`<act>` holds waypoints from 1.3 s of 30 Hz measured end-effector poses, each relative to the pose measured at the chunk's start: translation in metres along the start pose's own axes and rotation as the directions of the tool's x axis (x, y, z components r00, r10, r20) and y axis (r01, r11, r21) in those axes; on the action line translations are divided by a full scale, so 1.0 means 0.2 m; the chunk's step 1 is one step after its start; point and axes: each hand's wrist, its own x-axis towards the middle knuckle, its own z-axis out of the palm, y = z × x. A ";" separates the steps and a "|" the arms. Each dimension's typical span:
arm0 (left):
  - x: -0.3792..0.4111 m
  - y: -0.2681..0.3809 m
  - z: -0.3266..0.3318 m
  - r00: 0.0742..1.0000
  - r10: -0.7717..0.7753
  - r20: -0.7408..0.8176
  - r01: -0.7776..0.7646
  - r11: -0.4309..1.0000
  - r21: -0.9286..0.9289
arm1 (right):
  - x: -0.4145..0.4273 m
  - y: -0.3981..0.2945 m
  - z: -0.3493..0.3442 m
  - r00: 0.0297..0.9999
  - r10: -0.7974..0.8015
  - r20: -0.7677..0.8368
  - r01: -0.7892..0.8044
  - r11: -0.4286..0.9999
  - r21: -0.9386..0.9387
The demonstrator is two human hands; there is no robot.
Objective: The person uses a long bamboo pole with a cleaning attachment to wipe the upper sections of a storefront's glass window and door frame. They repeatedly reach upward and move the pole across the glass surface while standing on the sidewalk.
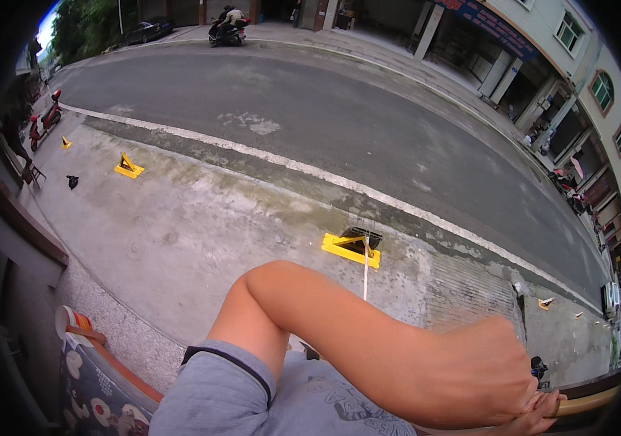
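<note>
My left arm reaches across my body to the lower right. The back of my left hand (474, 376) faces the camera, and its fingers curl down, mostly hidden. Just below it, my right hand (544, 410), only partly visible, grips a pale, rounded wooden handle (588, 403) that runs out to the right. Whether my left hand also holds the handle or only rests against my right hand I cannot tell. A thin white pole (365, 278) rises beyond my forearm towards a yellow parking barrier (350, 252) on the concrete.
Beyond the concrete forecourt (179, 218) runs an asphalt road (310, 120), where two people ride a motor scooter (228, 27). Further left stand another yellow parking barrier (128, 166), a black bag (72, 181) and a red scooter (45, 120). A patterned cloth-covered seat (98, 392) is beside me.
</note>
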 end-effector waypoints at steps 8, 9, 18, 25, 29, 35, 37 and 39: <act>0.04 0.16 -0.13 0.999 -0.027 -0.019 0.033 0.854 0.520 | 0.01 0.04 0.11 0.998 0.062 -0.027 -0.061 0.997 0.047; 0.02 0.21 -0.17 0.999 -0.049 0.021 0.029 0.827 0.562 | -0.01 0.01 0.09 0.996 0.076 -0.036 -0.074 0.996 0.054; -0.06 0.19 -0.34 0.971 -0.238 0.018 0.209 0.885 0.416 | 0.02 0.06 -0.08 0.983 0.167 -0.079 -0.168 0.986 0.001; -0.50 -0.27 0.36 0.847 -0.491 0.202 0.530 0.759 -0.379 | 0.08 0.09 0.01 0.997 0.074 -0.023 -0.072 0.996 0.056; -0.75 -0.29 0.96 0.868 -0.464 0.178 0.496 0.809 -0.315 | 0.17 0.04 0.10 0.996 0.073 -0.043 -0.069 0.994 0.081; -1.14 -0.40 1.14 0.622 -0.579 0.528 0.773 0.560 -0.297 | 0.23 -0.01 0.11 0.996 0.074 -0.049 -0.064 0.982 0.176; -1.39 -0.43 1.20 0.603 -0.686 0.407 0.787 0.597 -0.159 | 0.21 -0.03 0.20 0.989 0.130 -0.065 -0.112 0.966 0.234; -1.54 -0.36 1.21 0.559 -0.796 0.233 0.829 0.547 -0.118 | 0.22 -0.07 0.30 0.985 0.172 -0.037 -0.151 0.935 0.321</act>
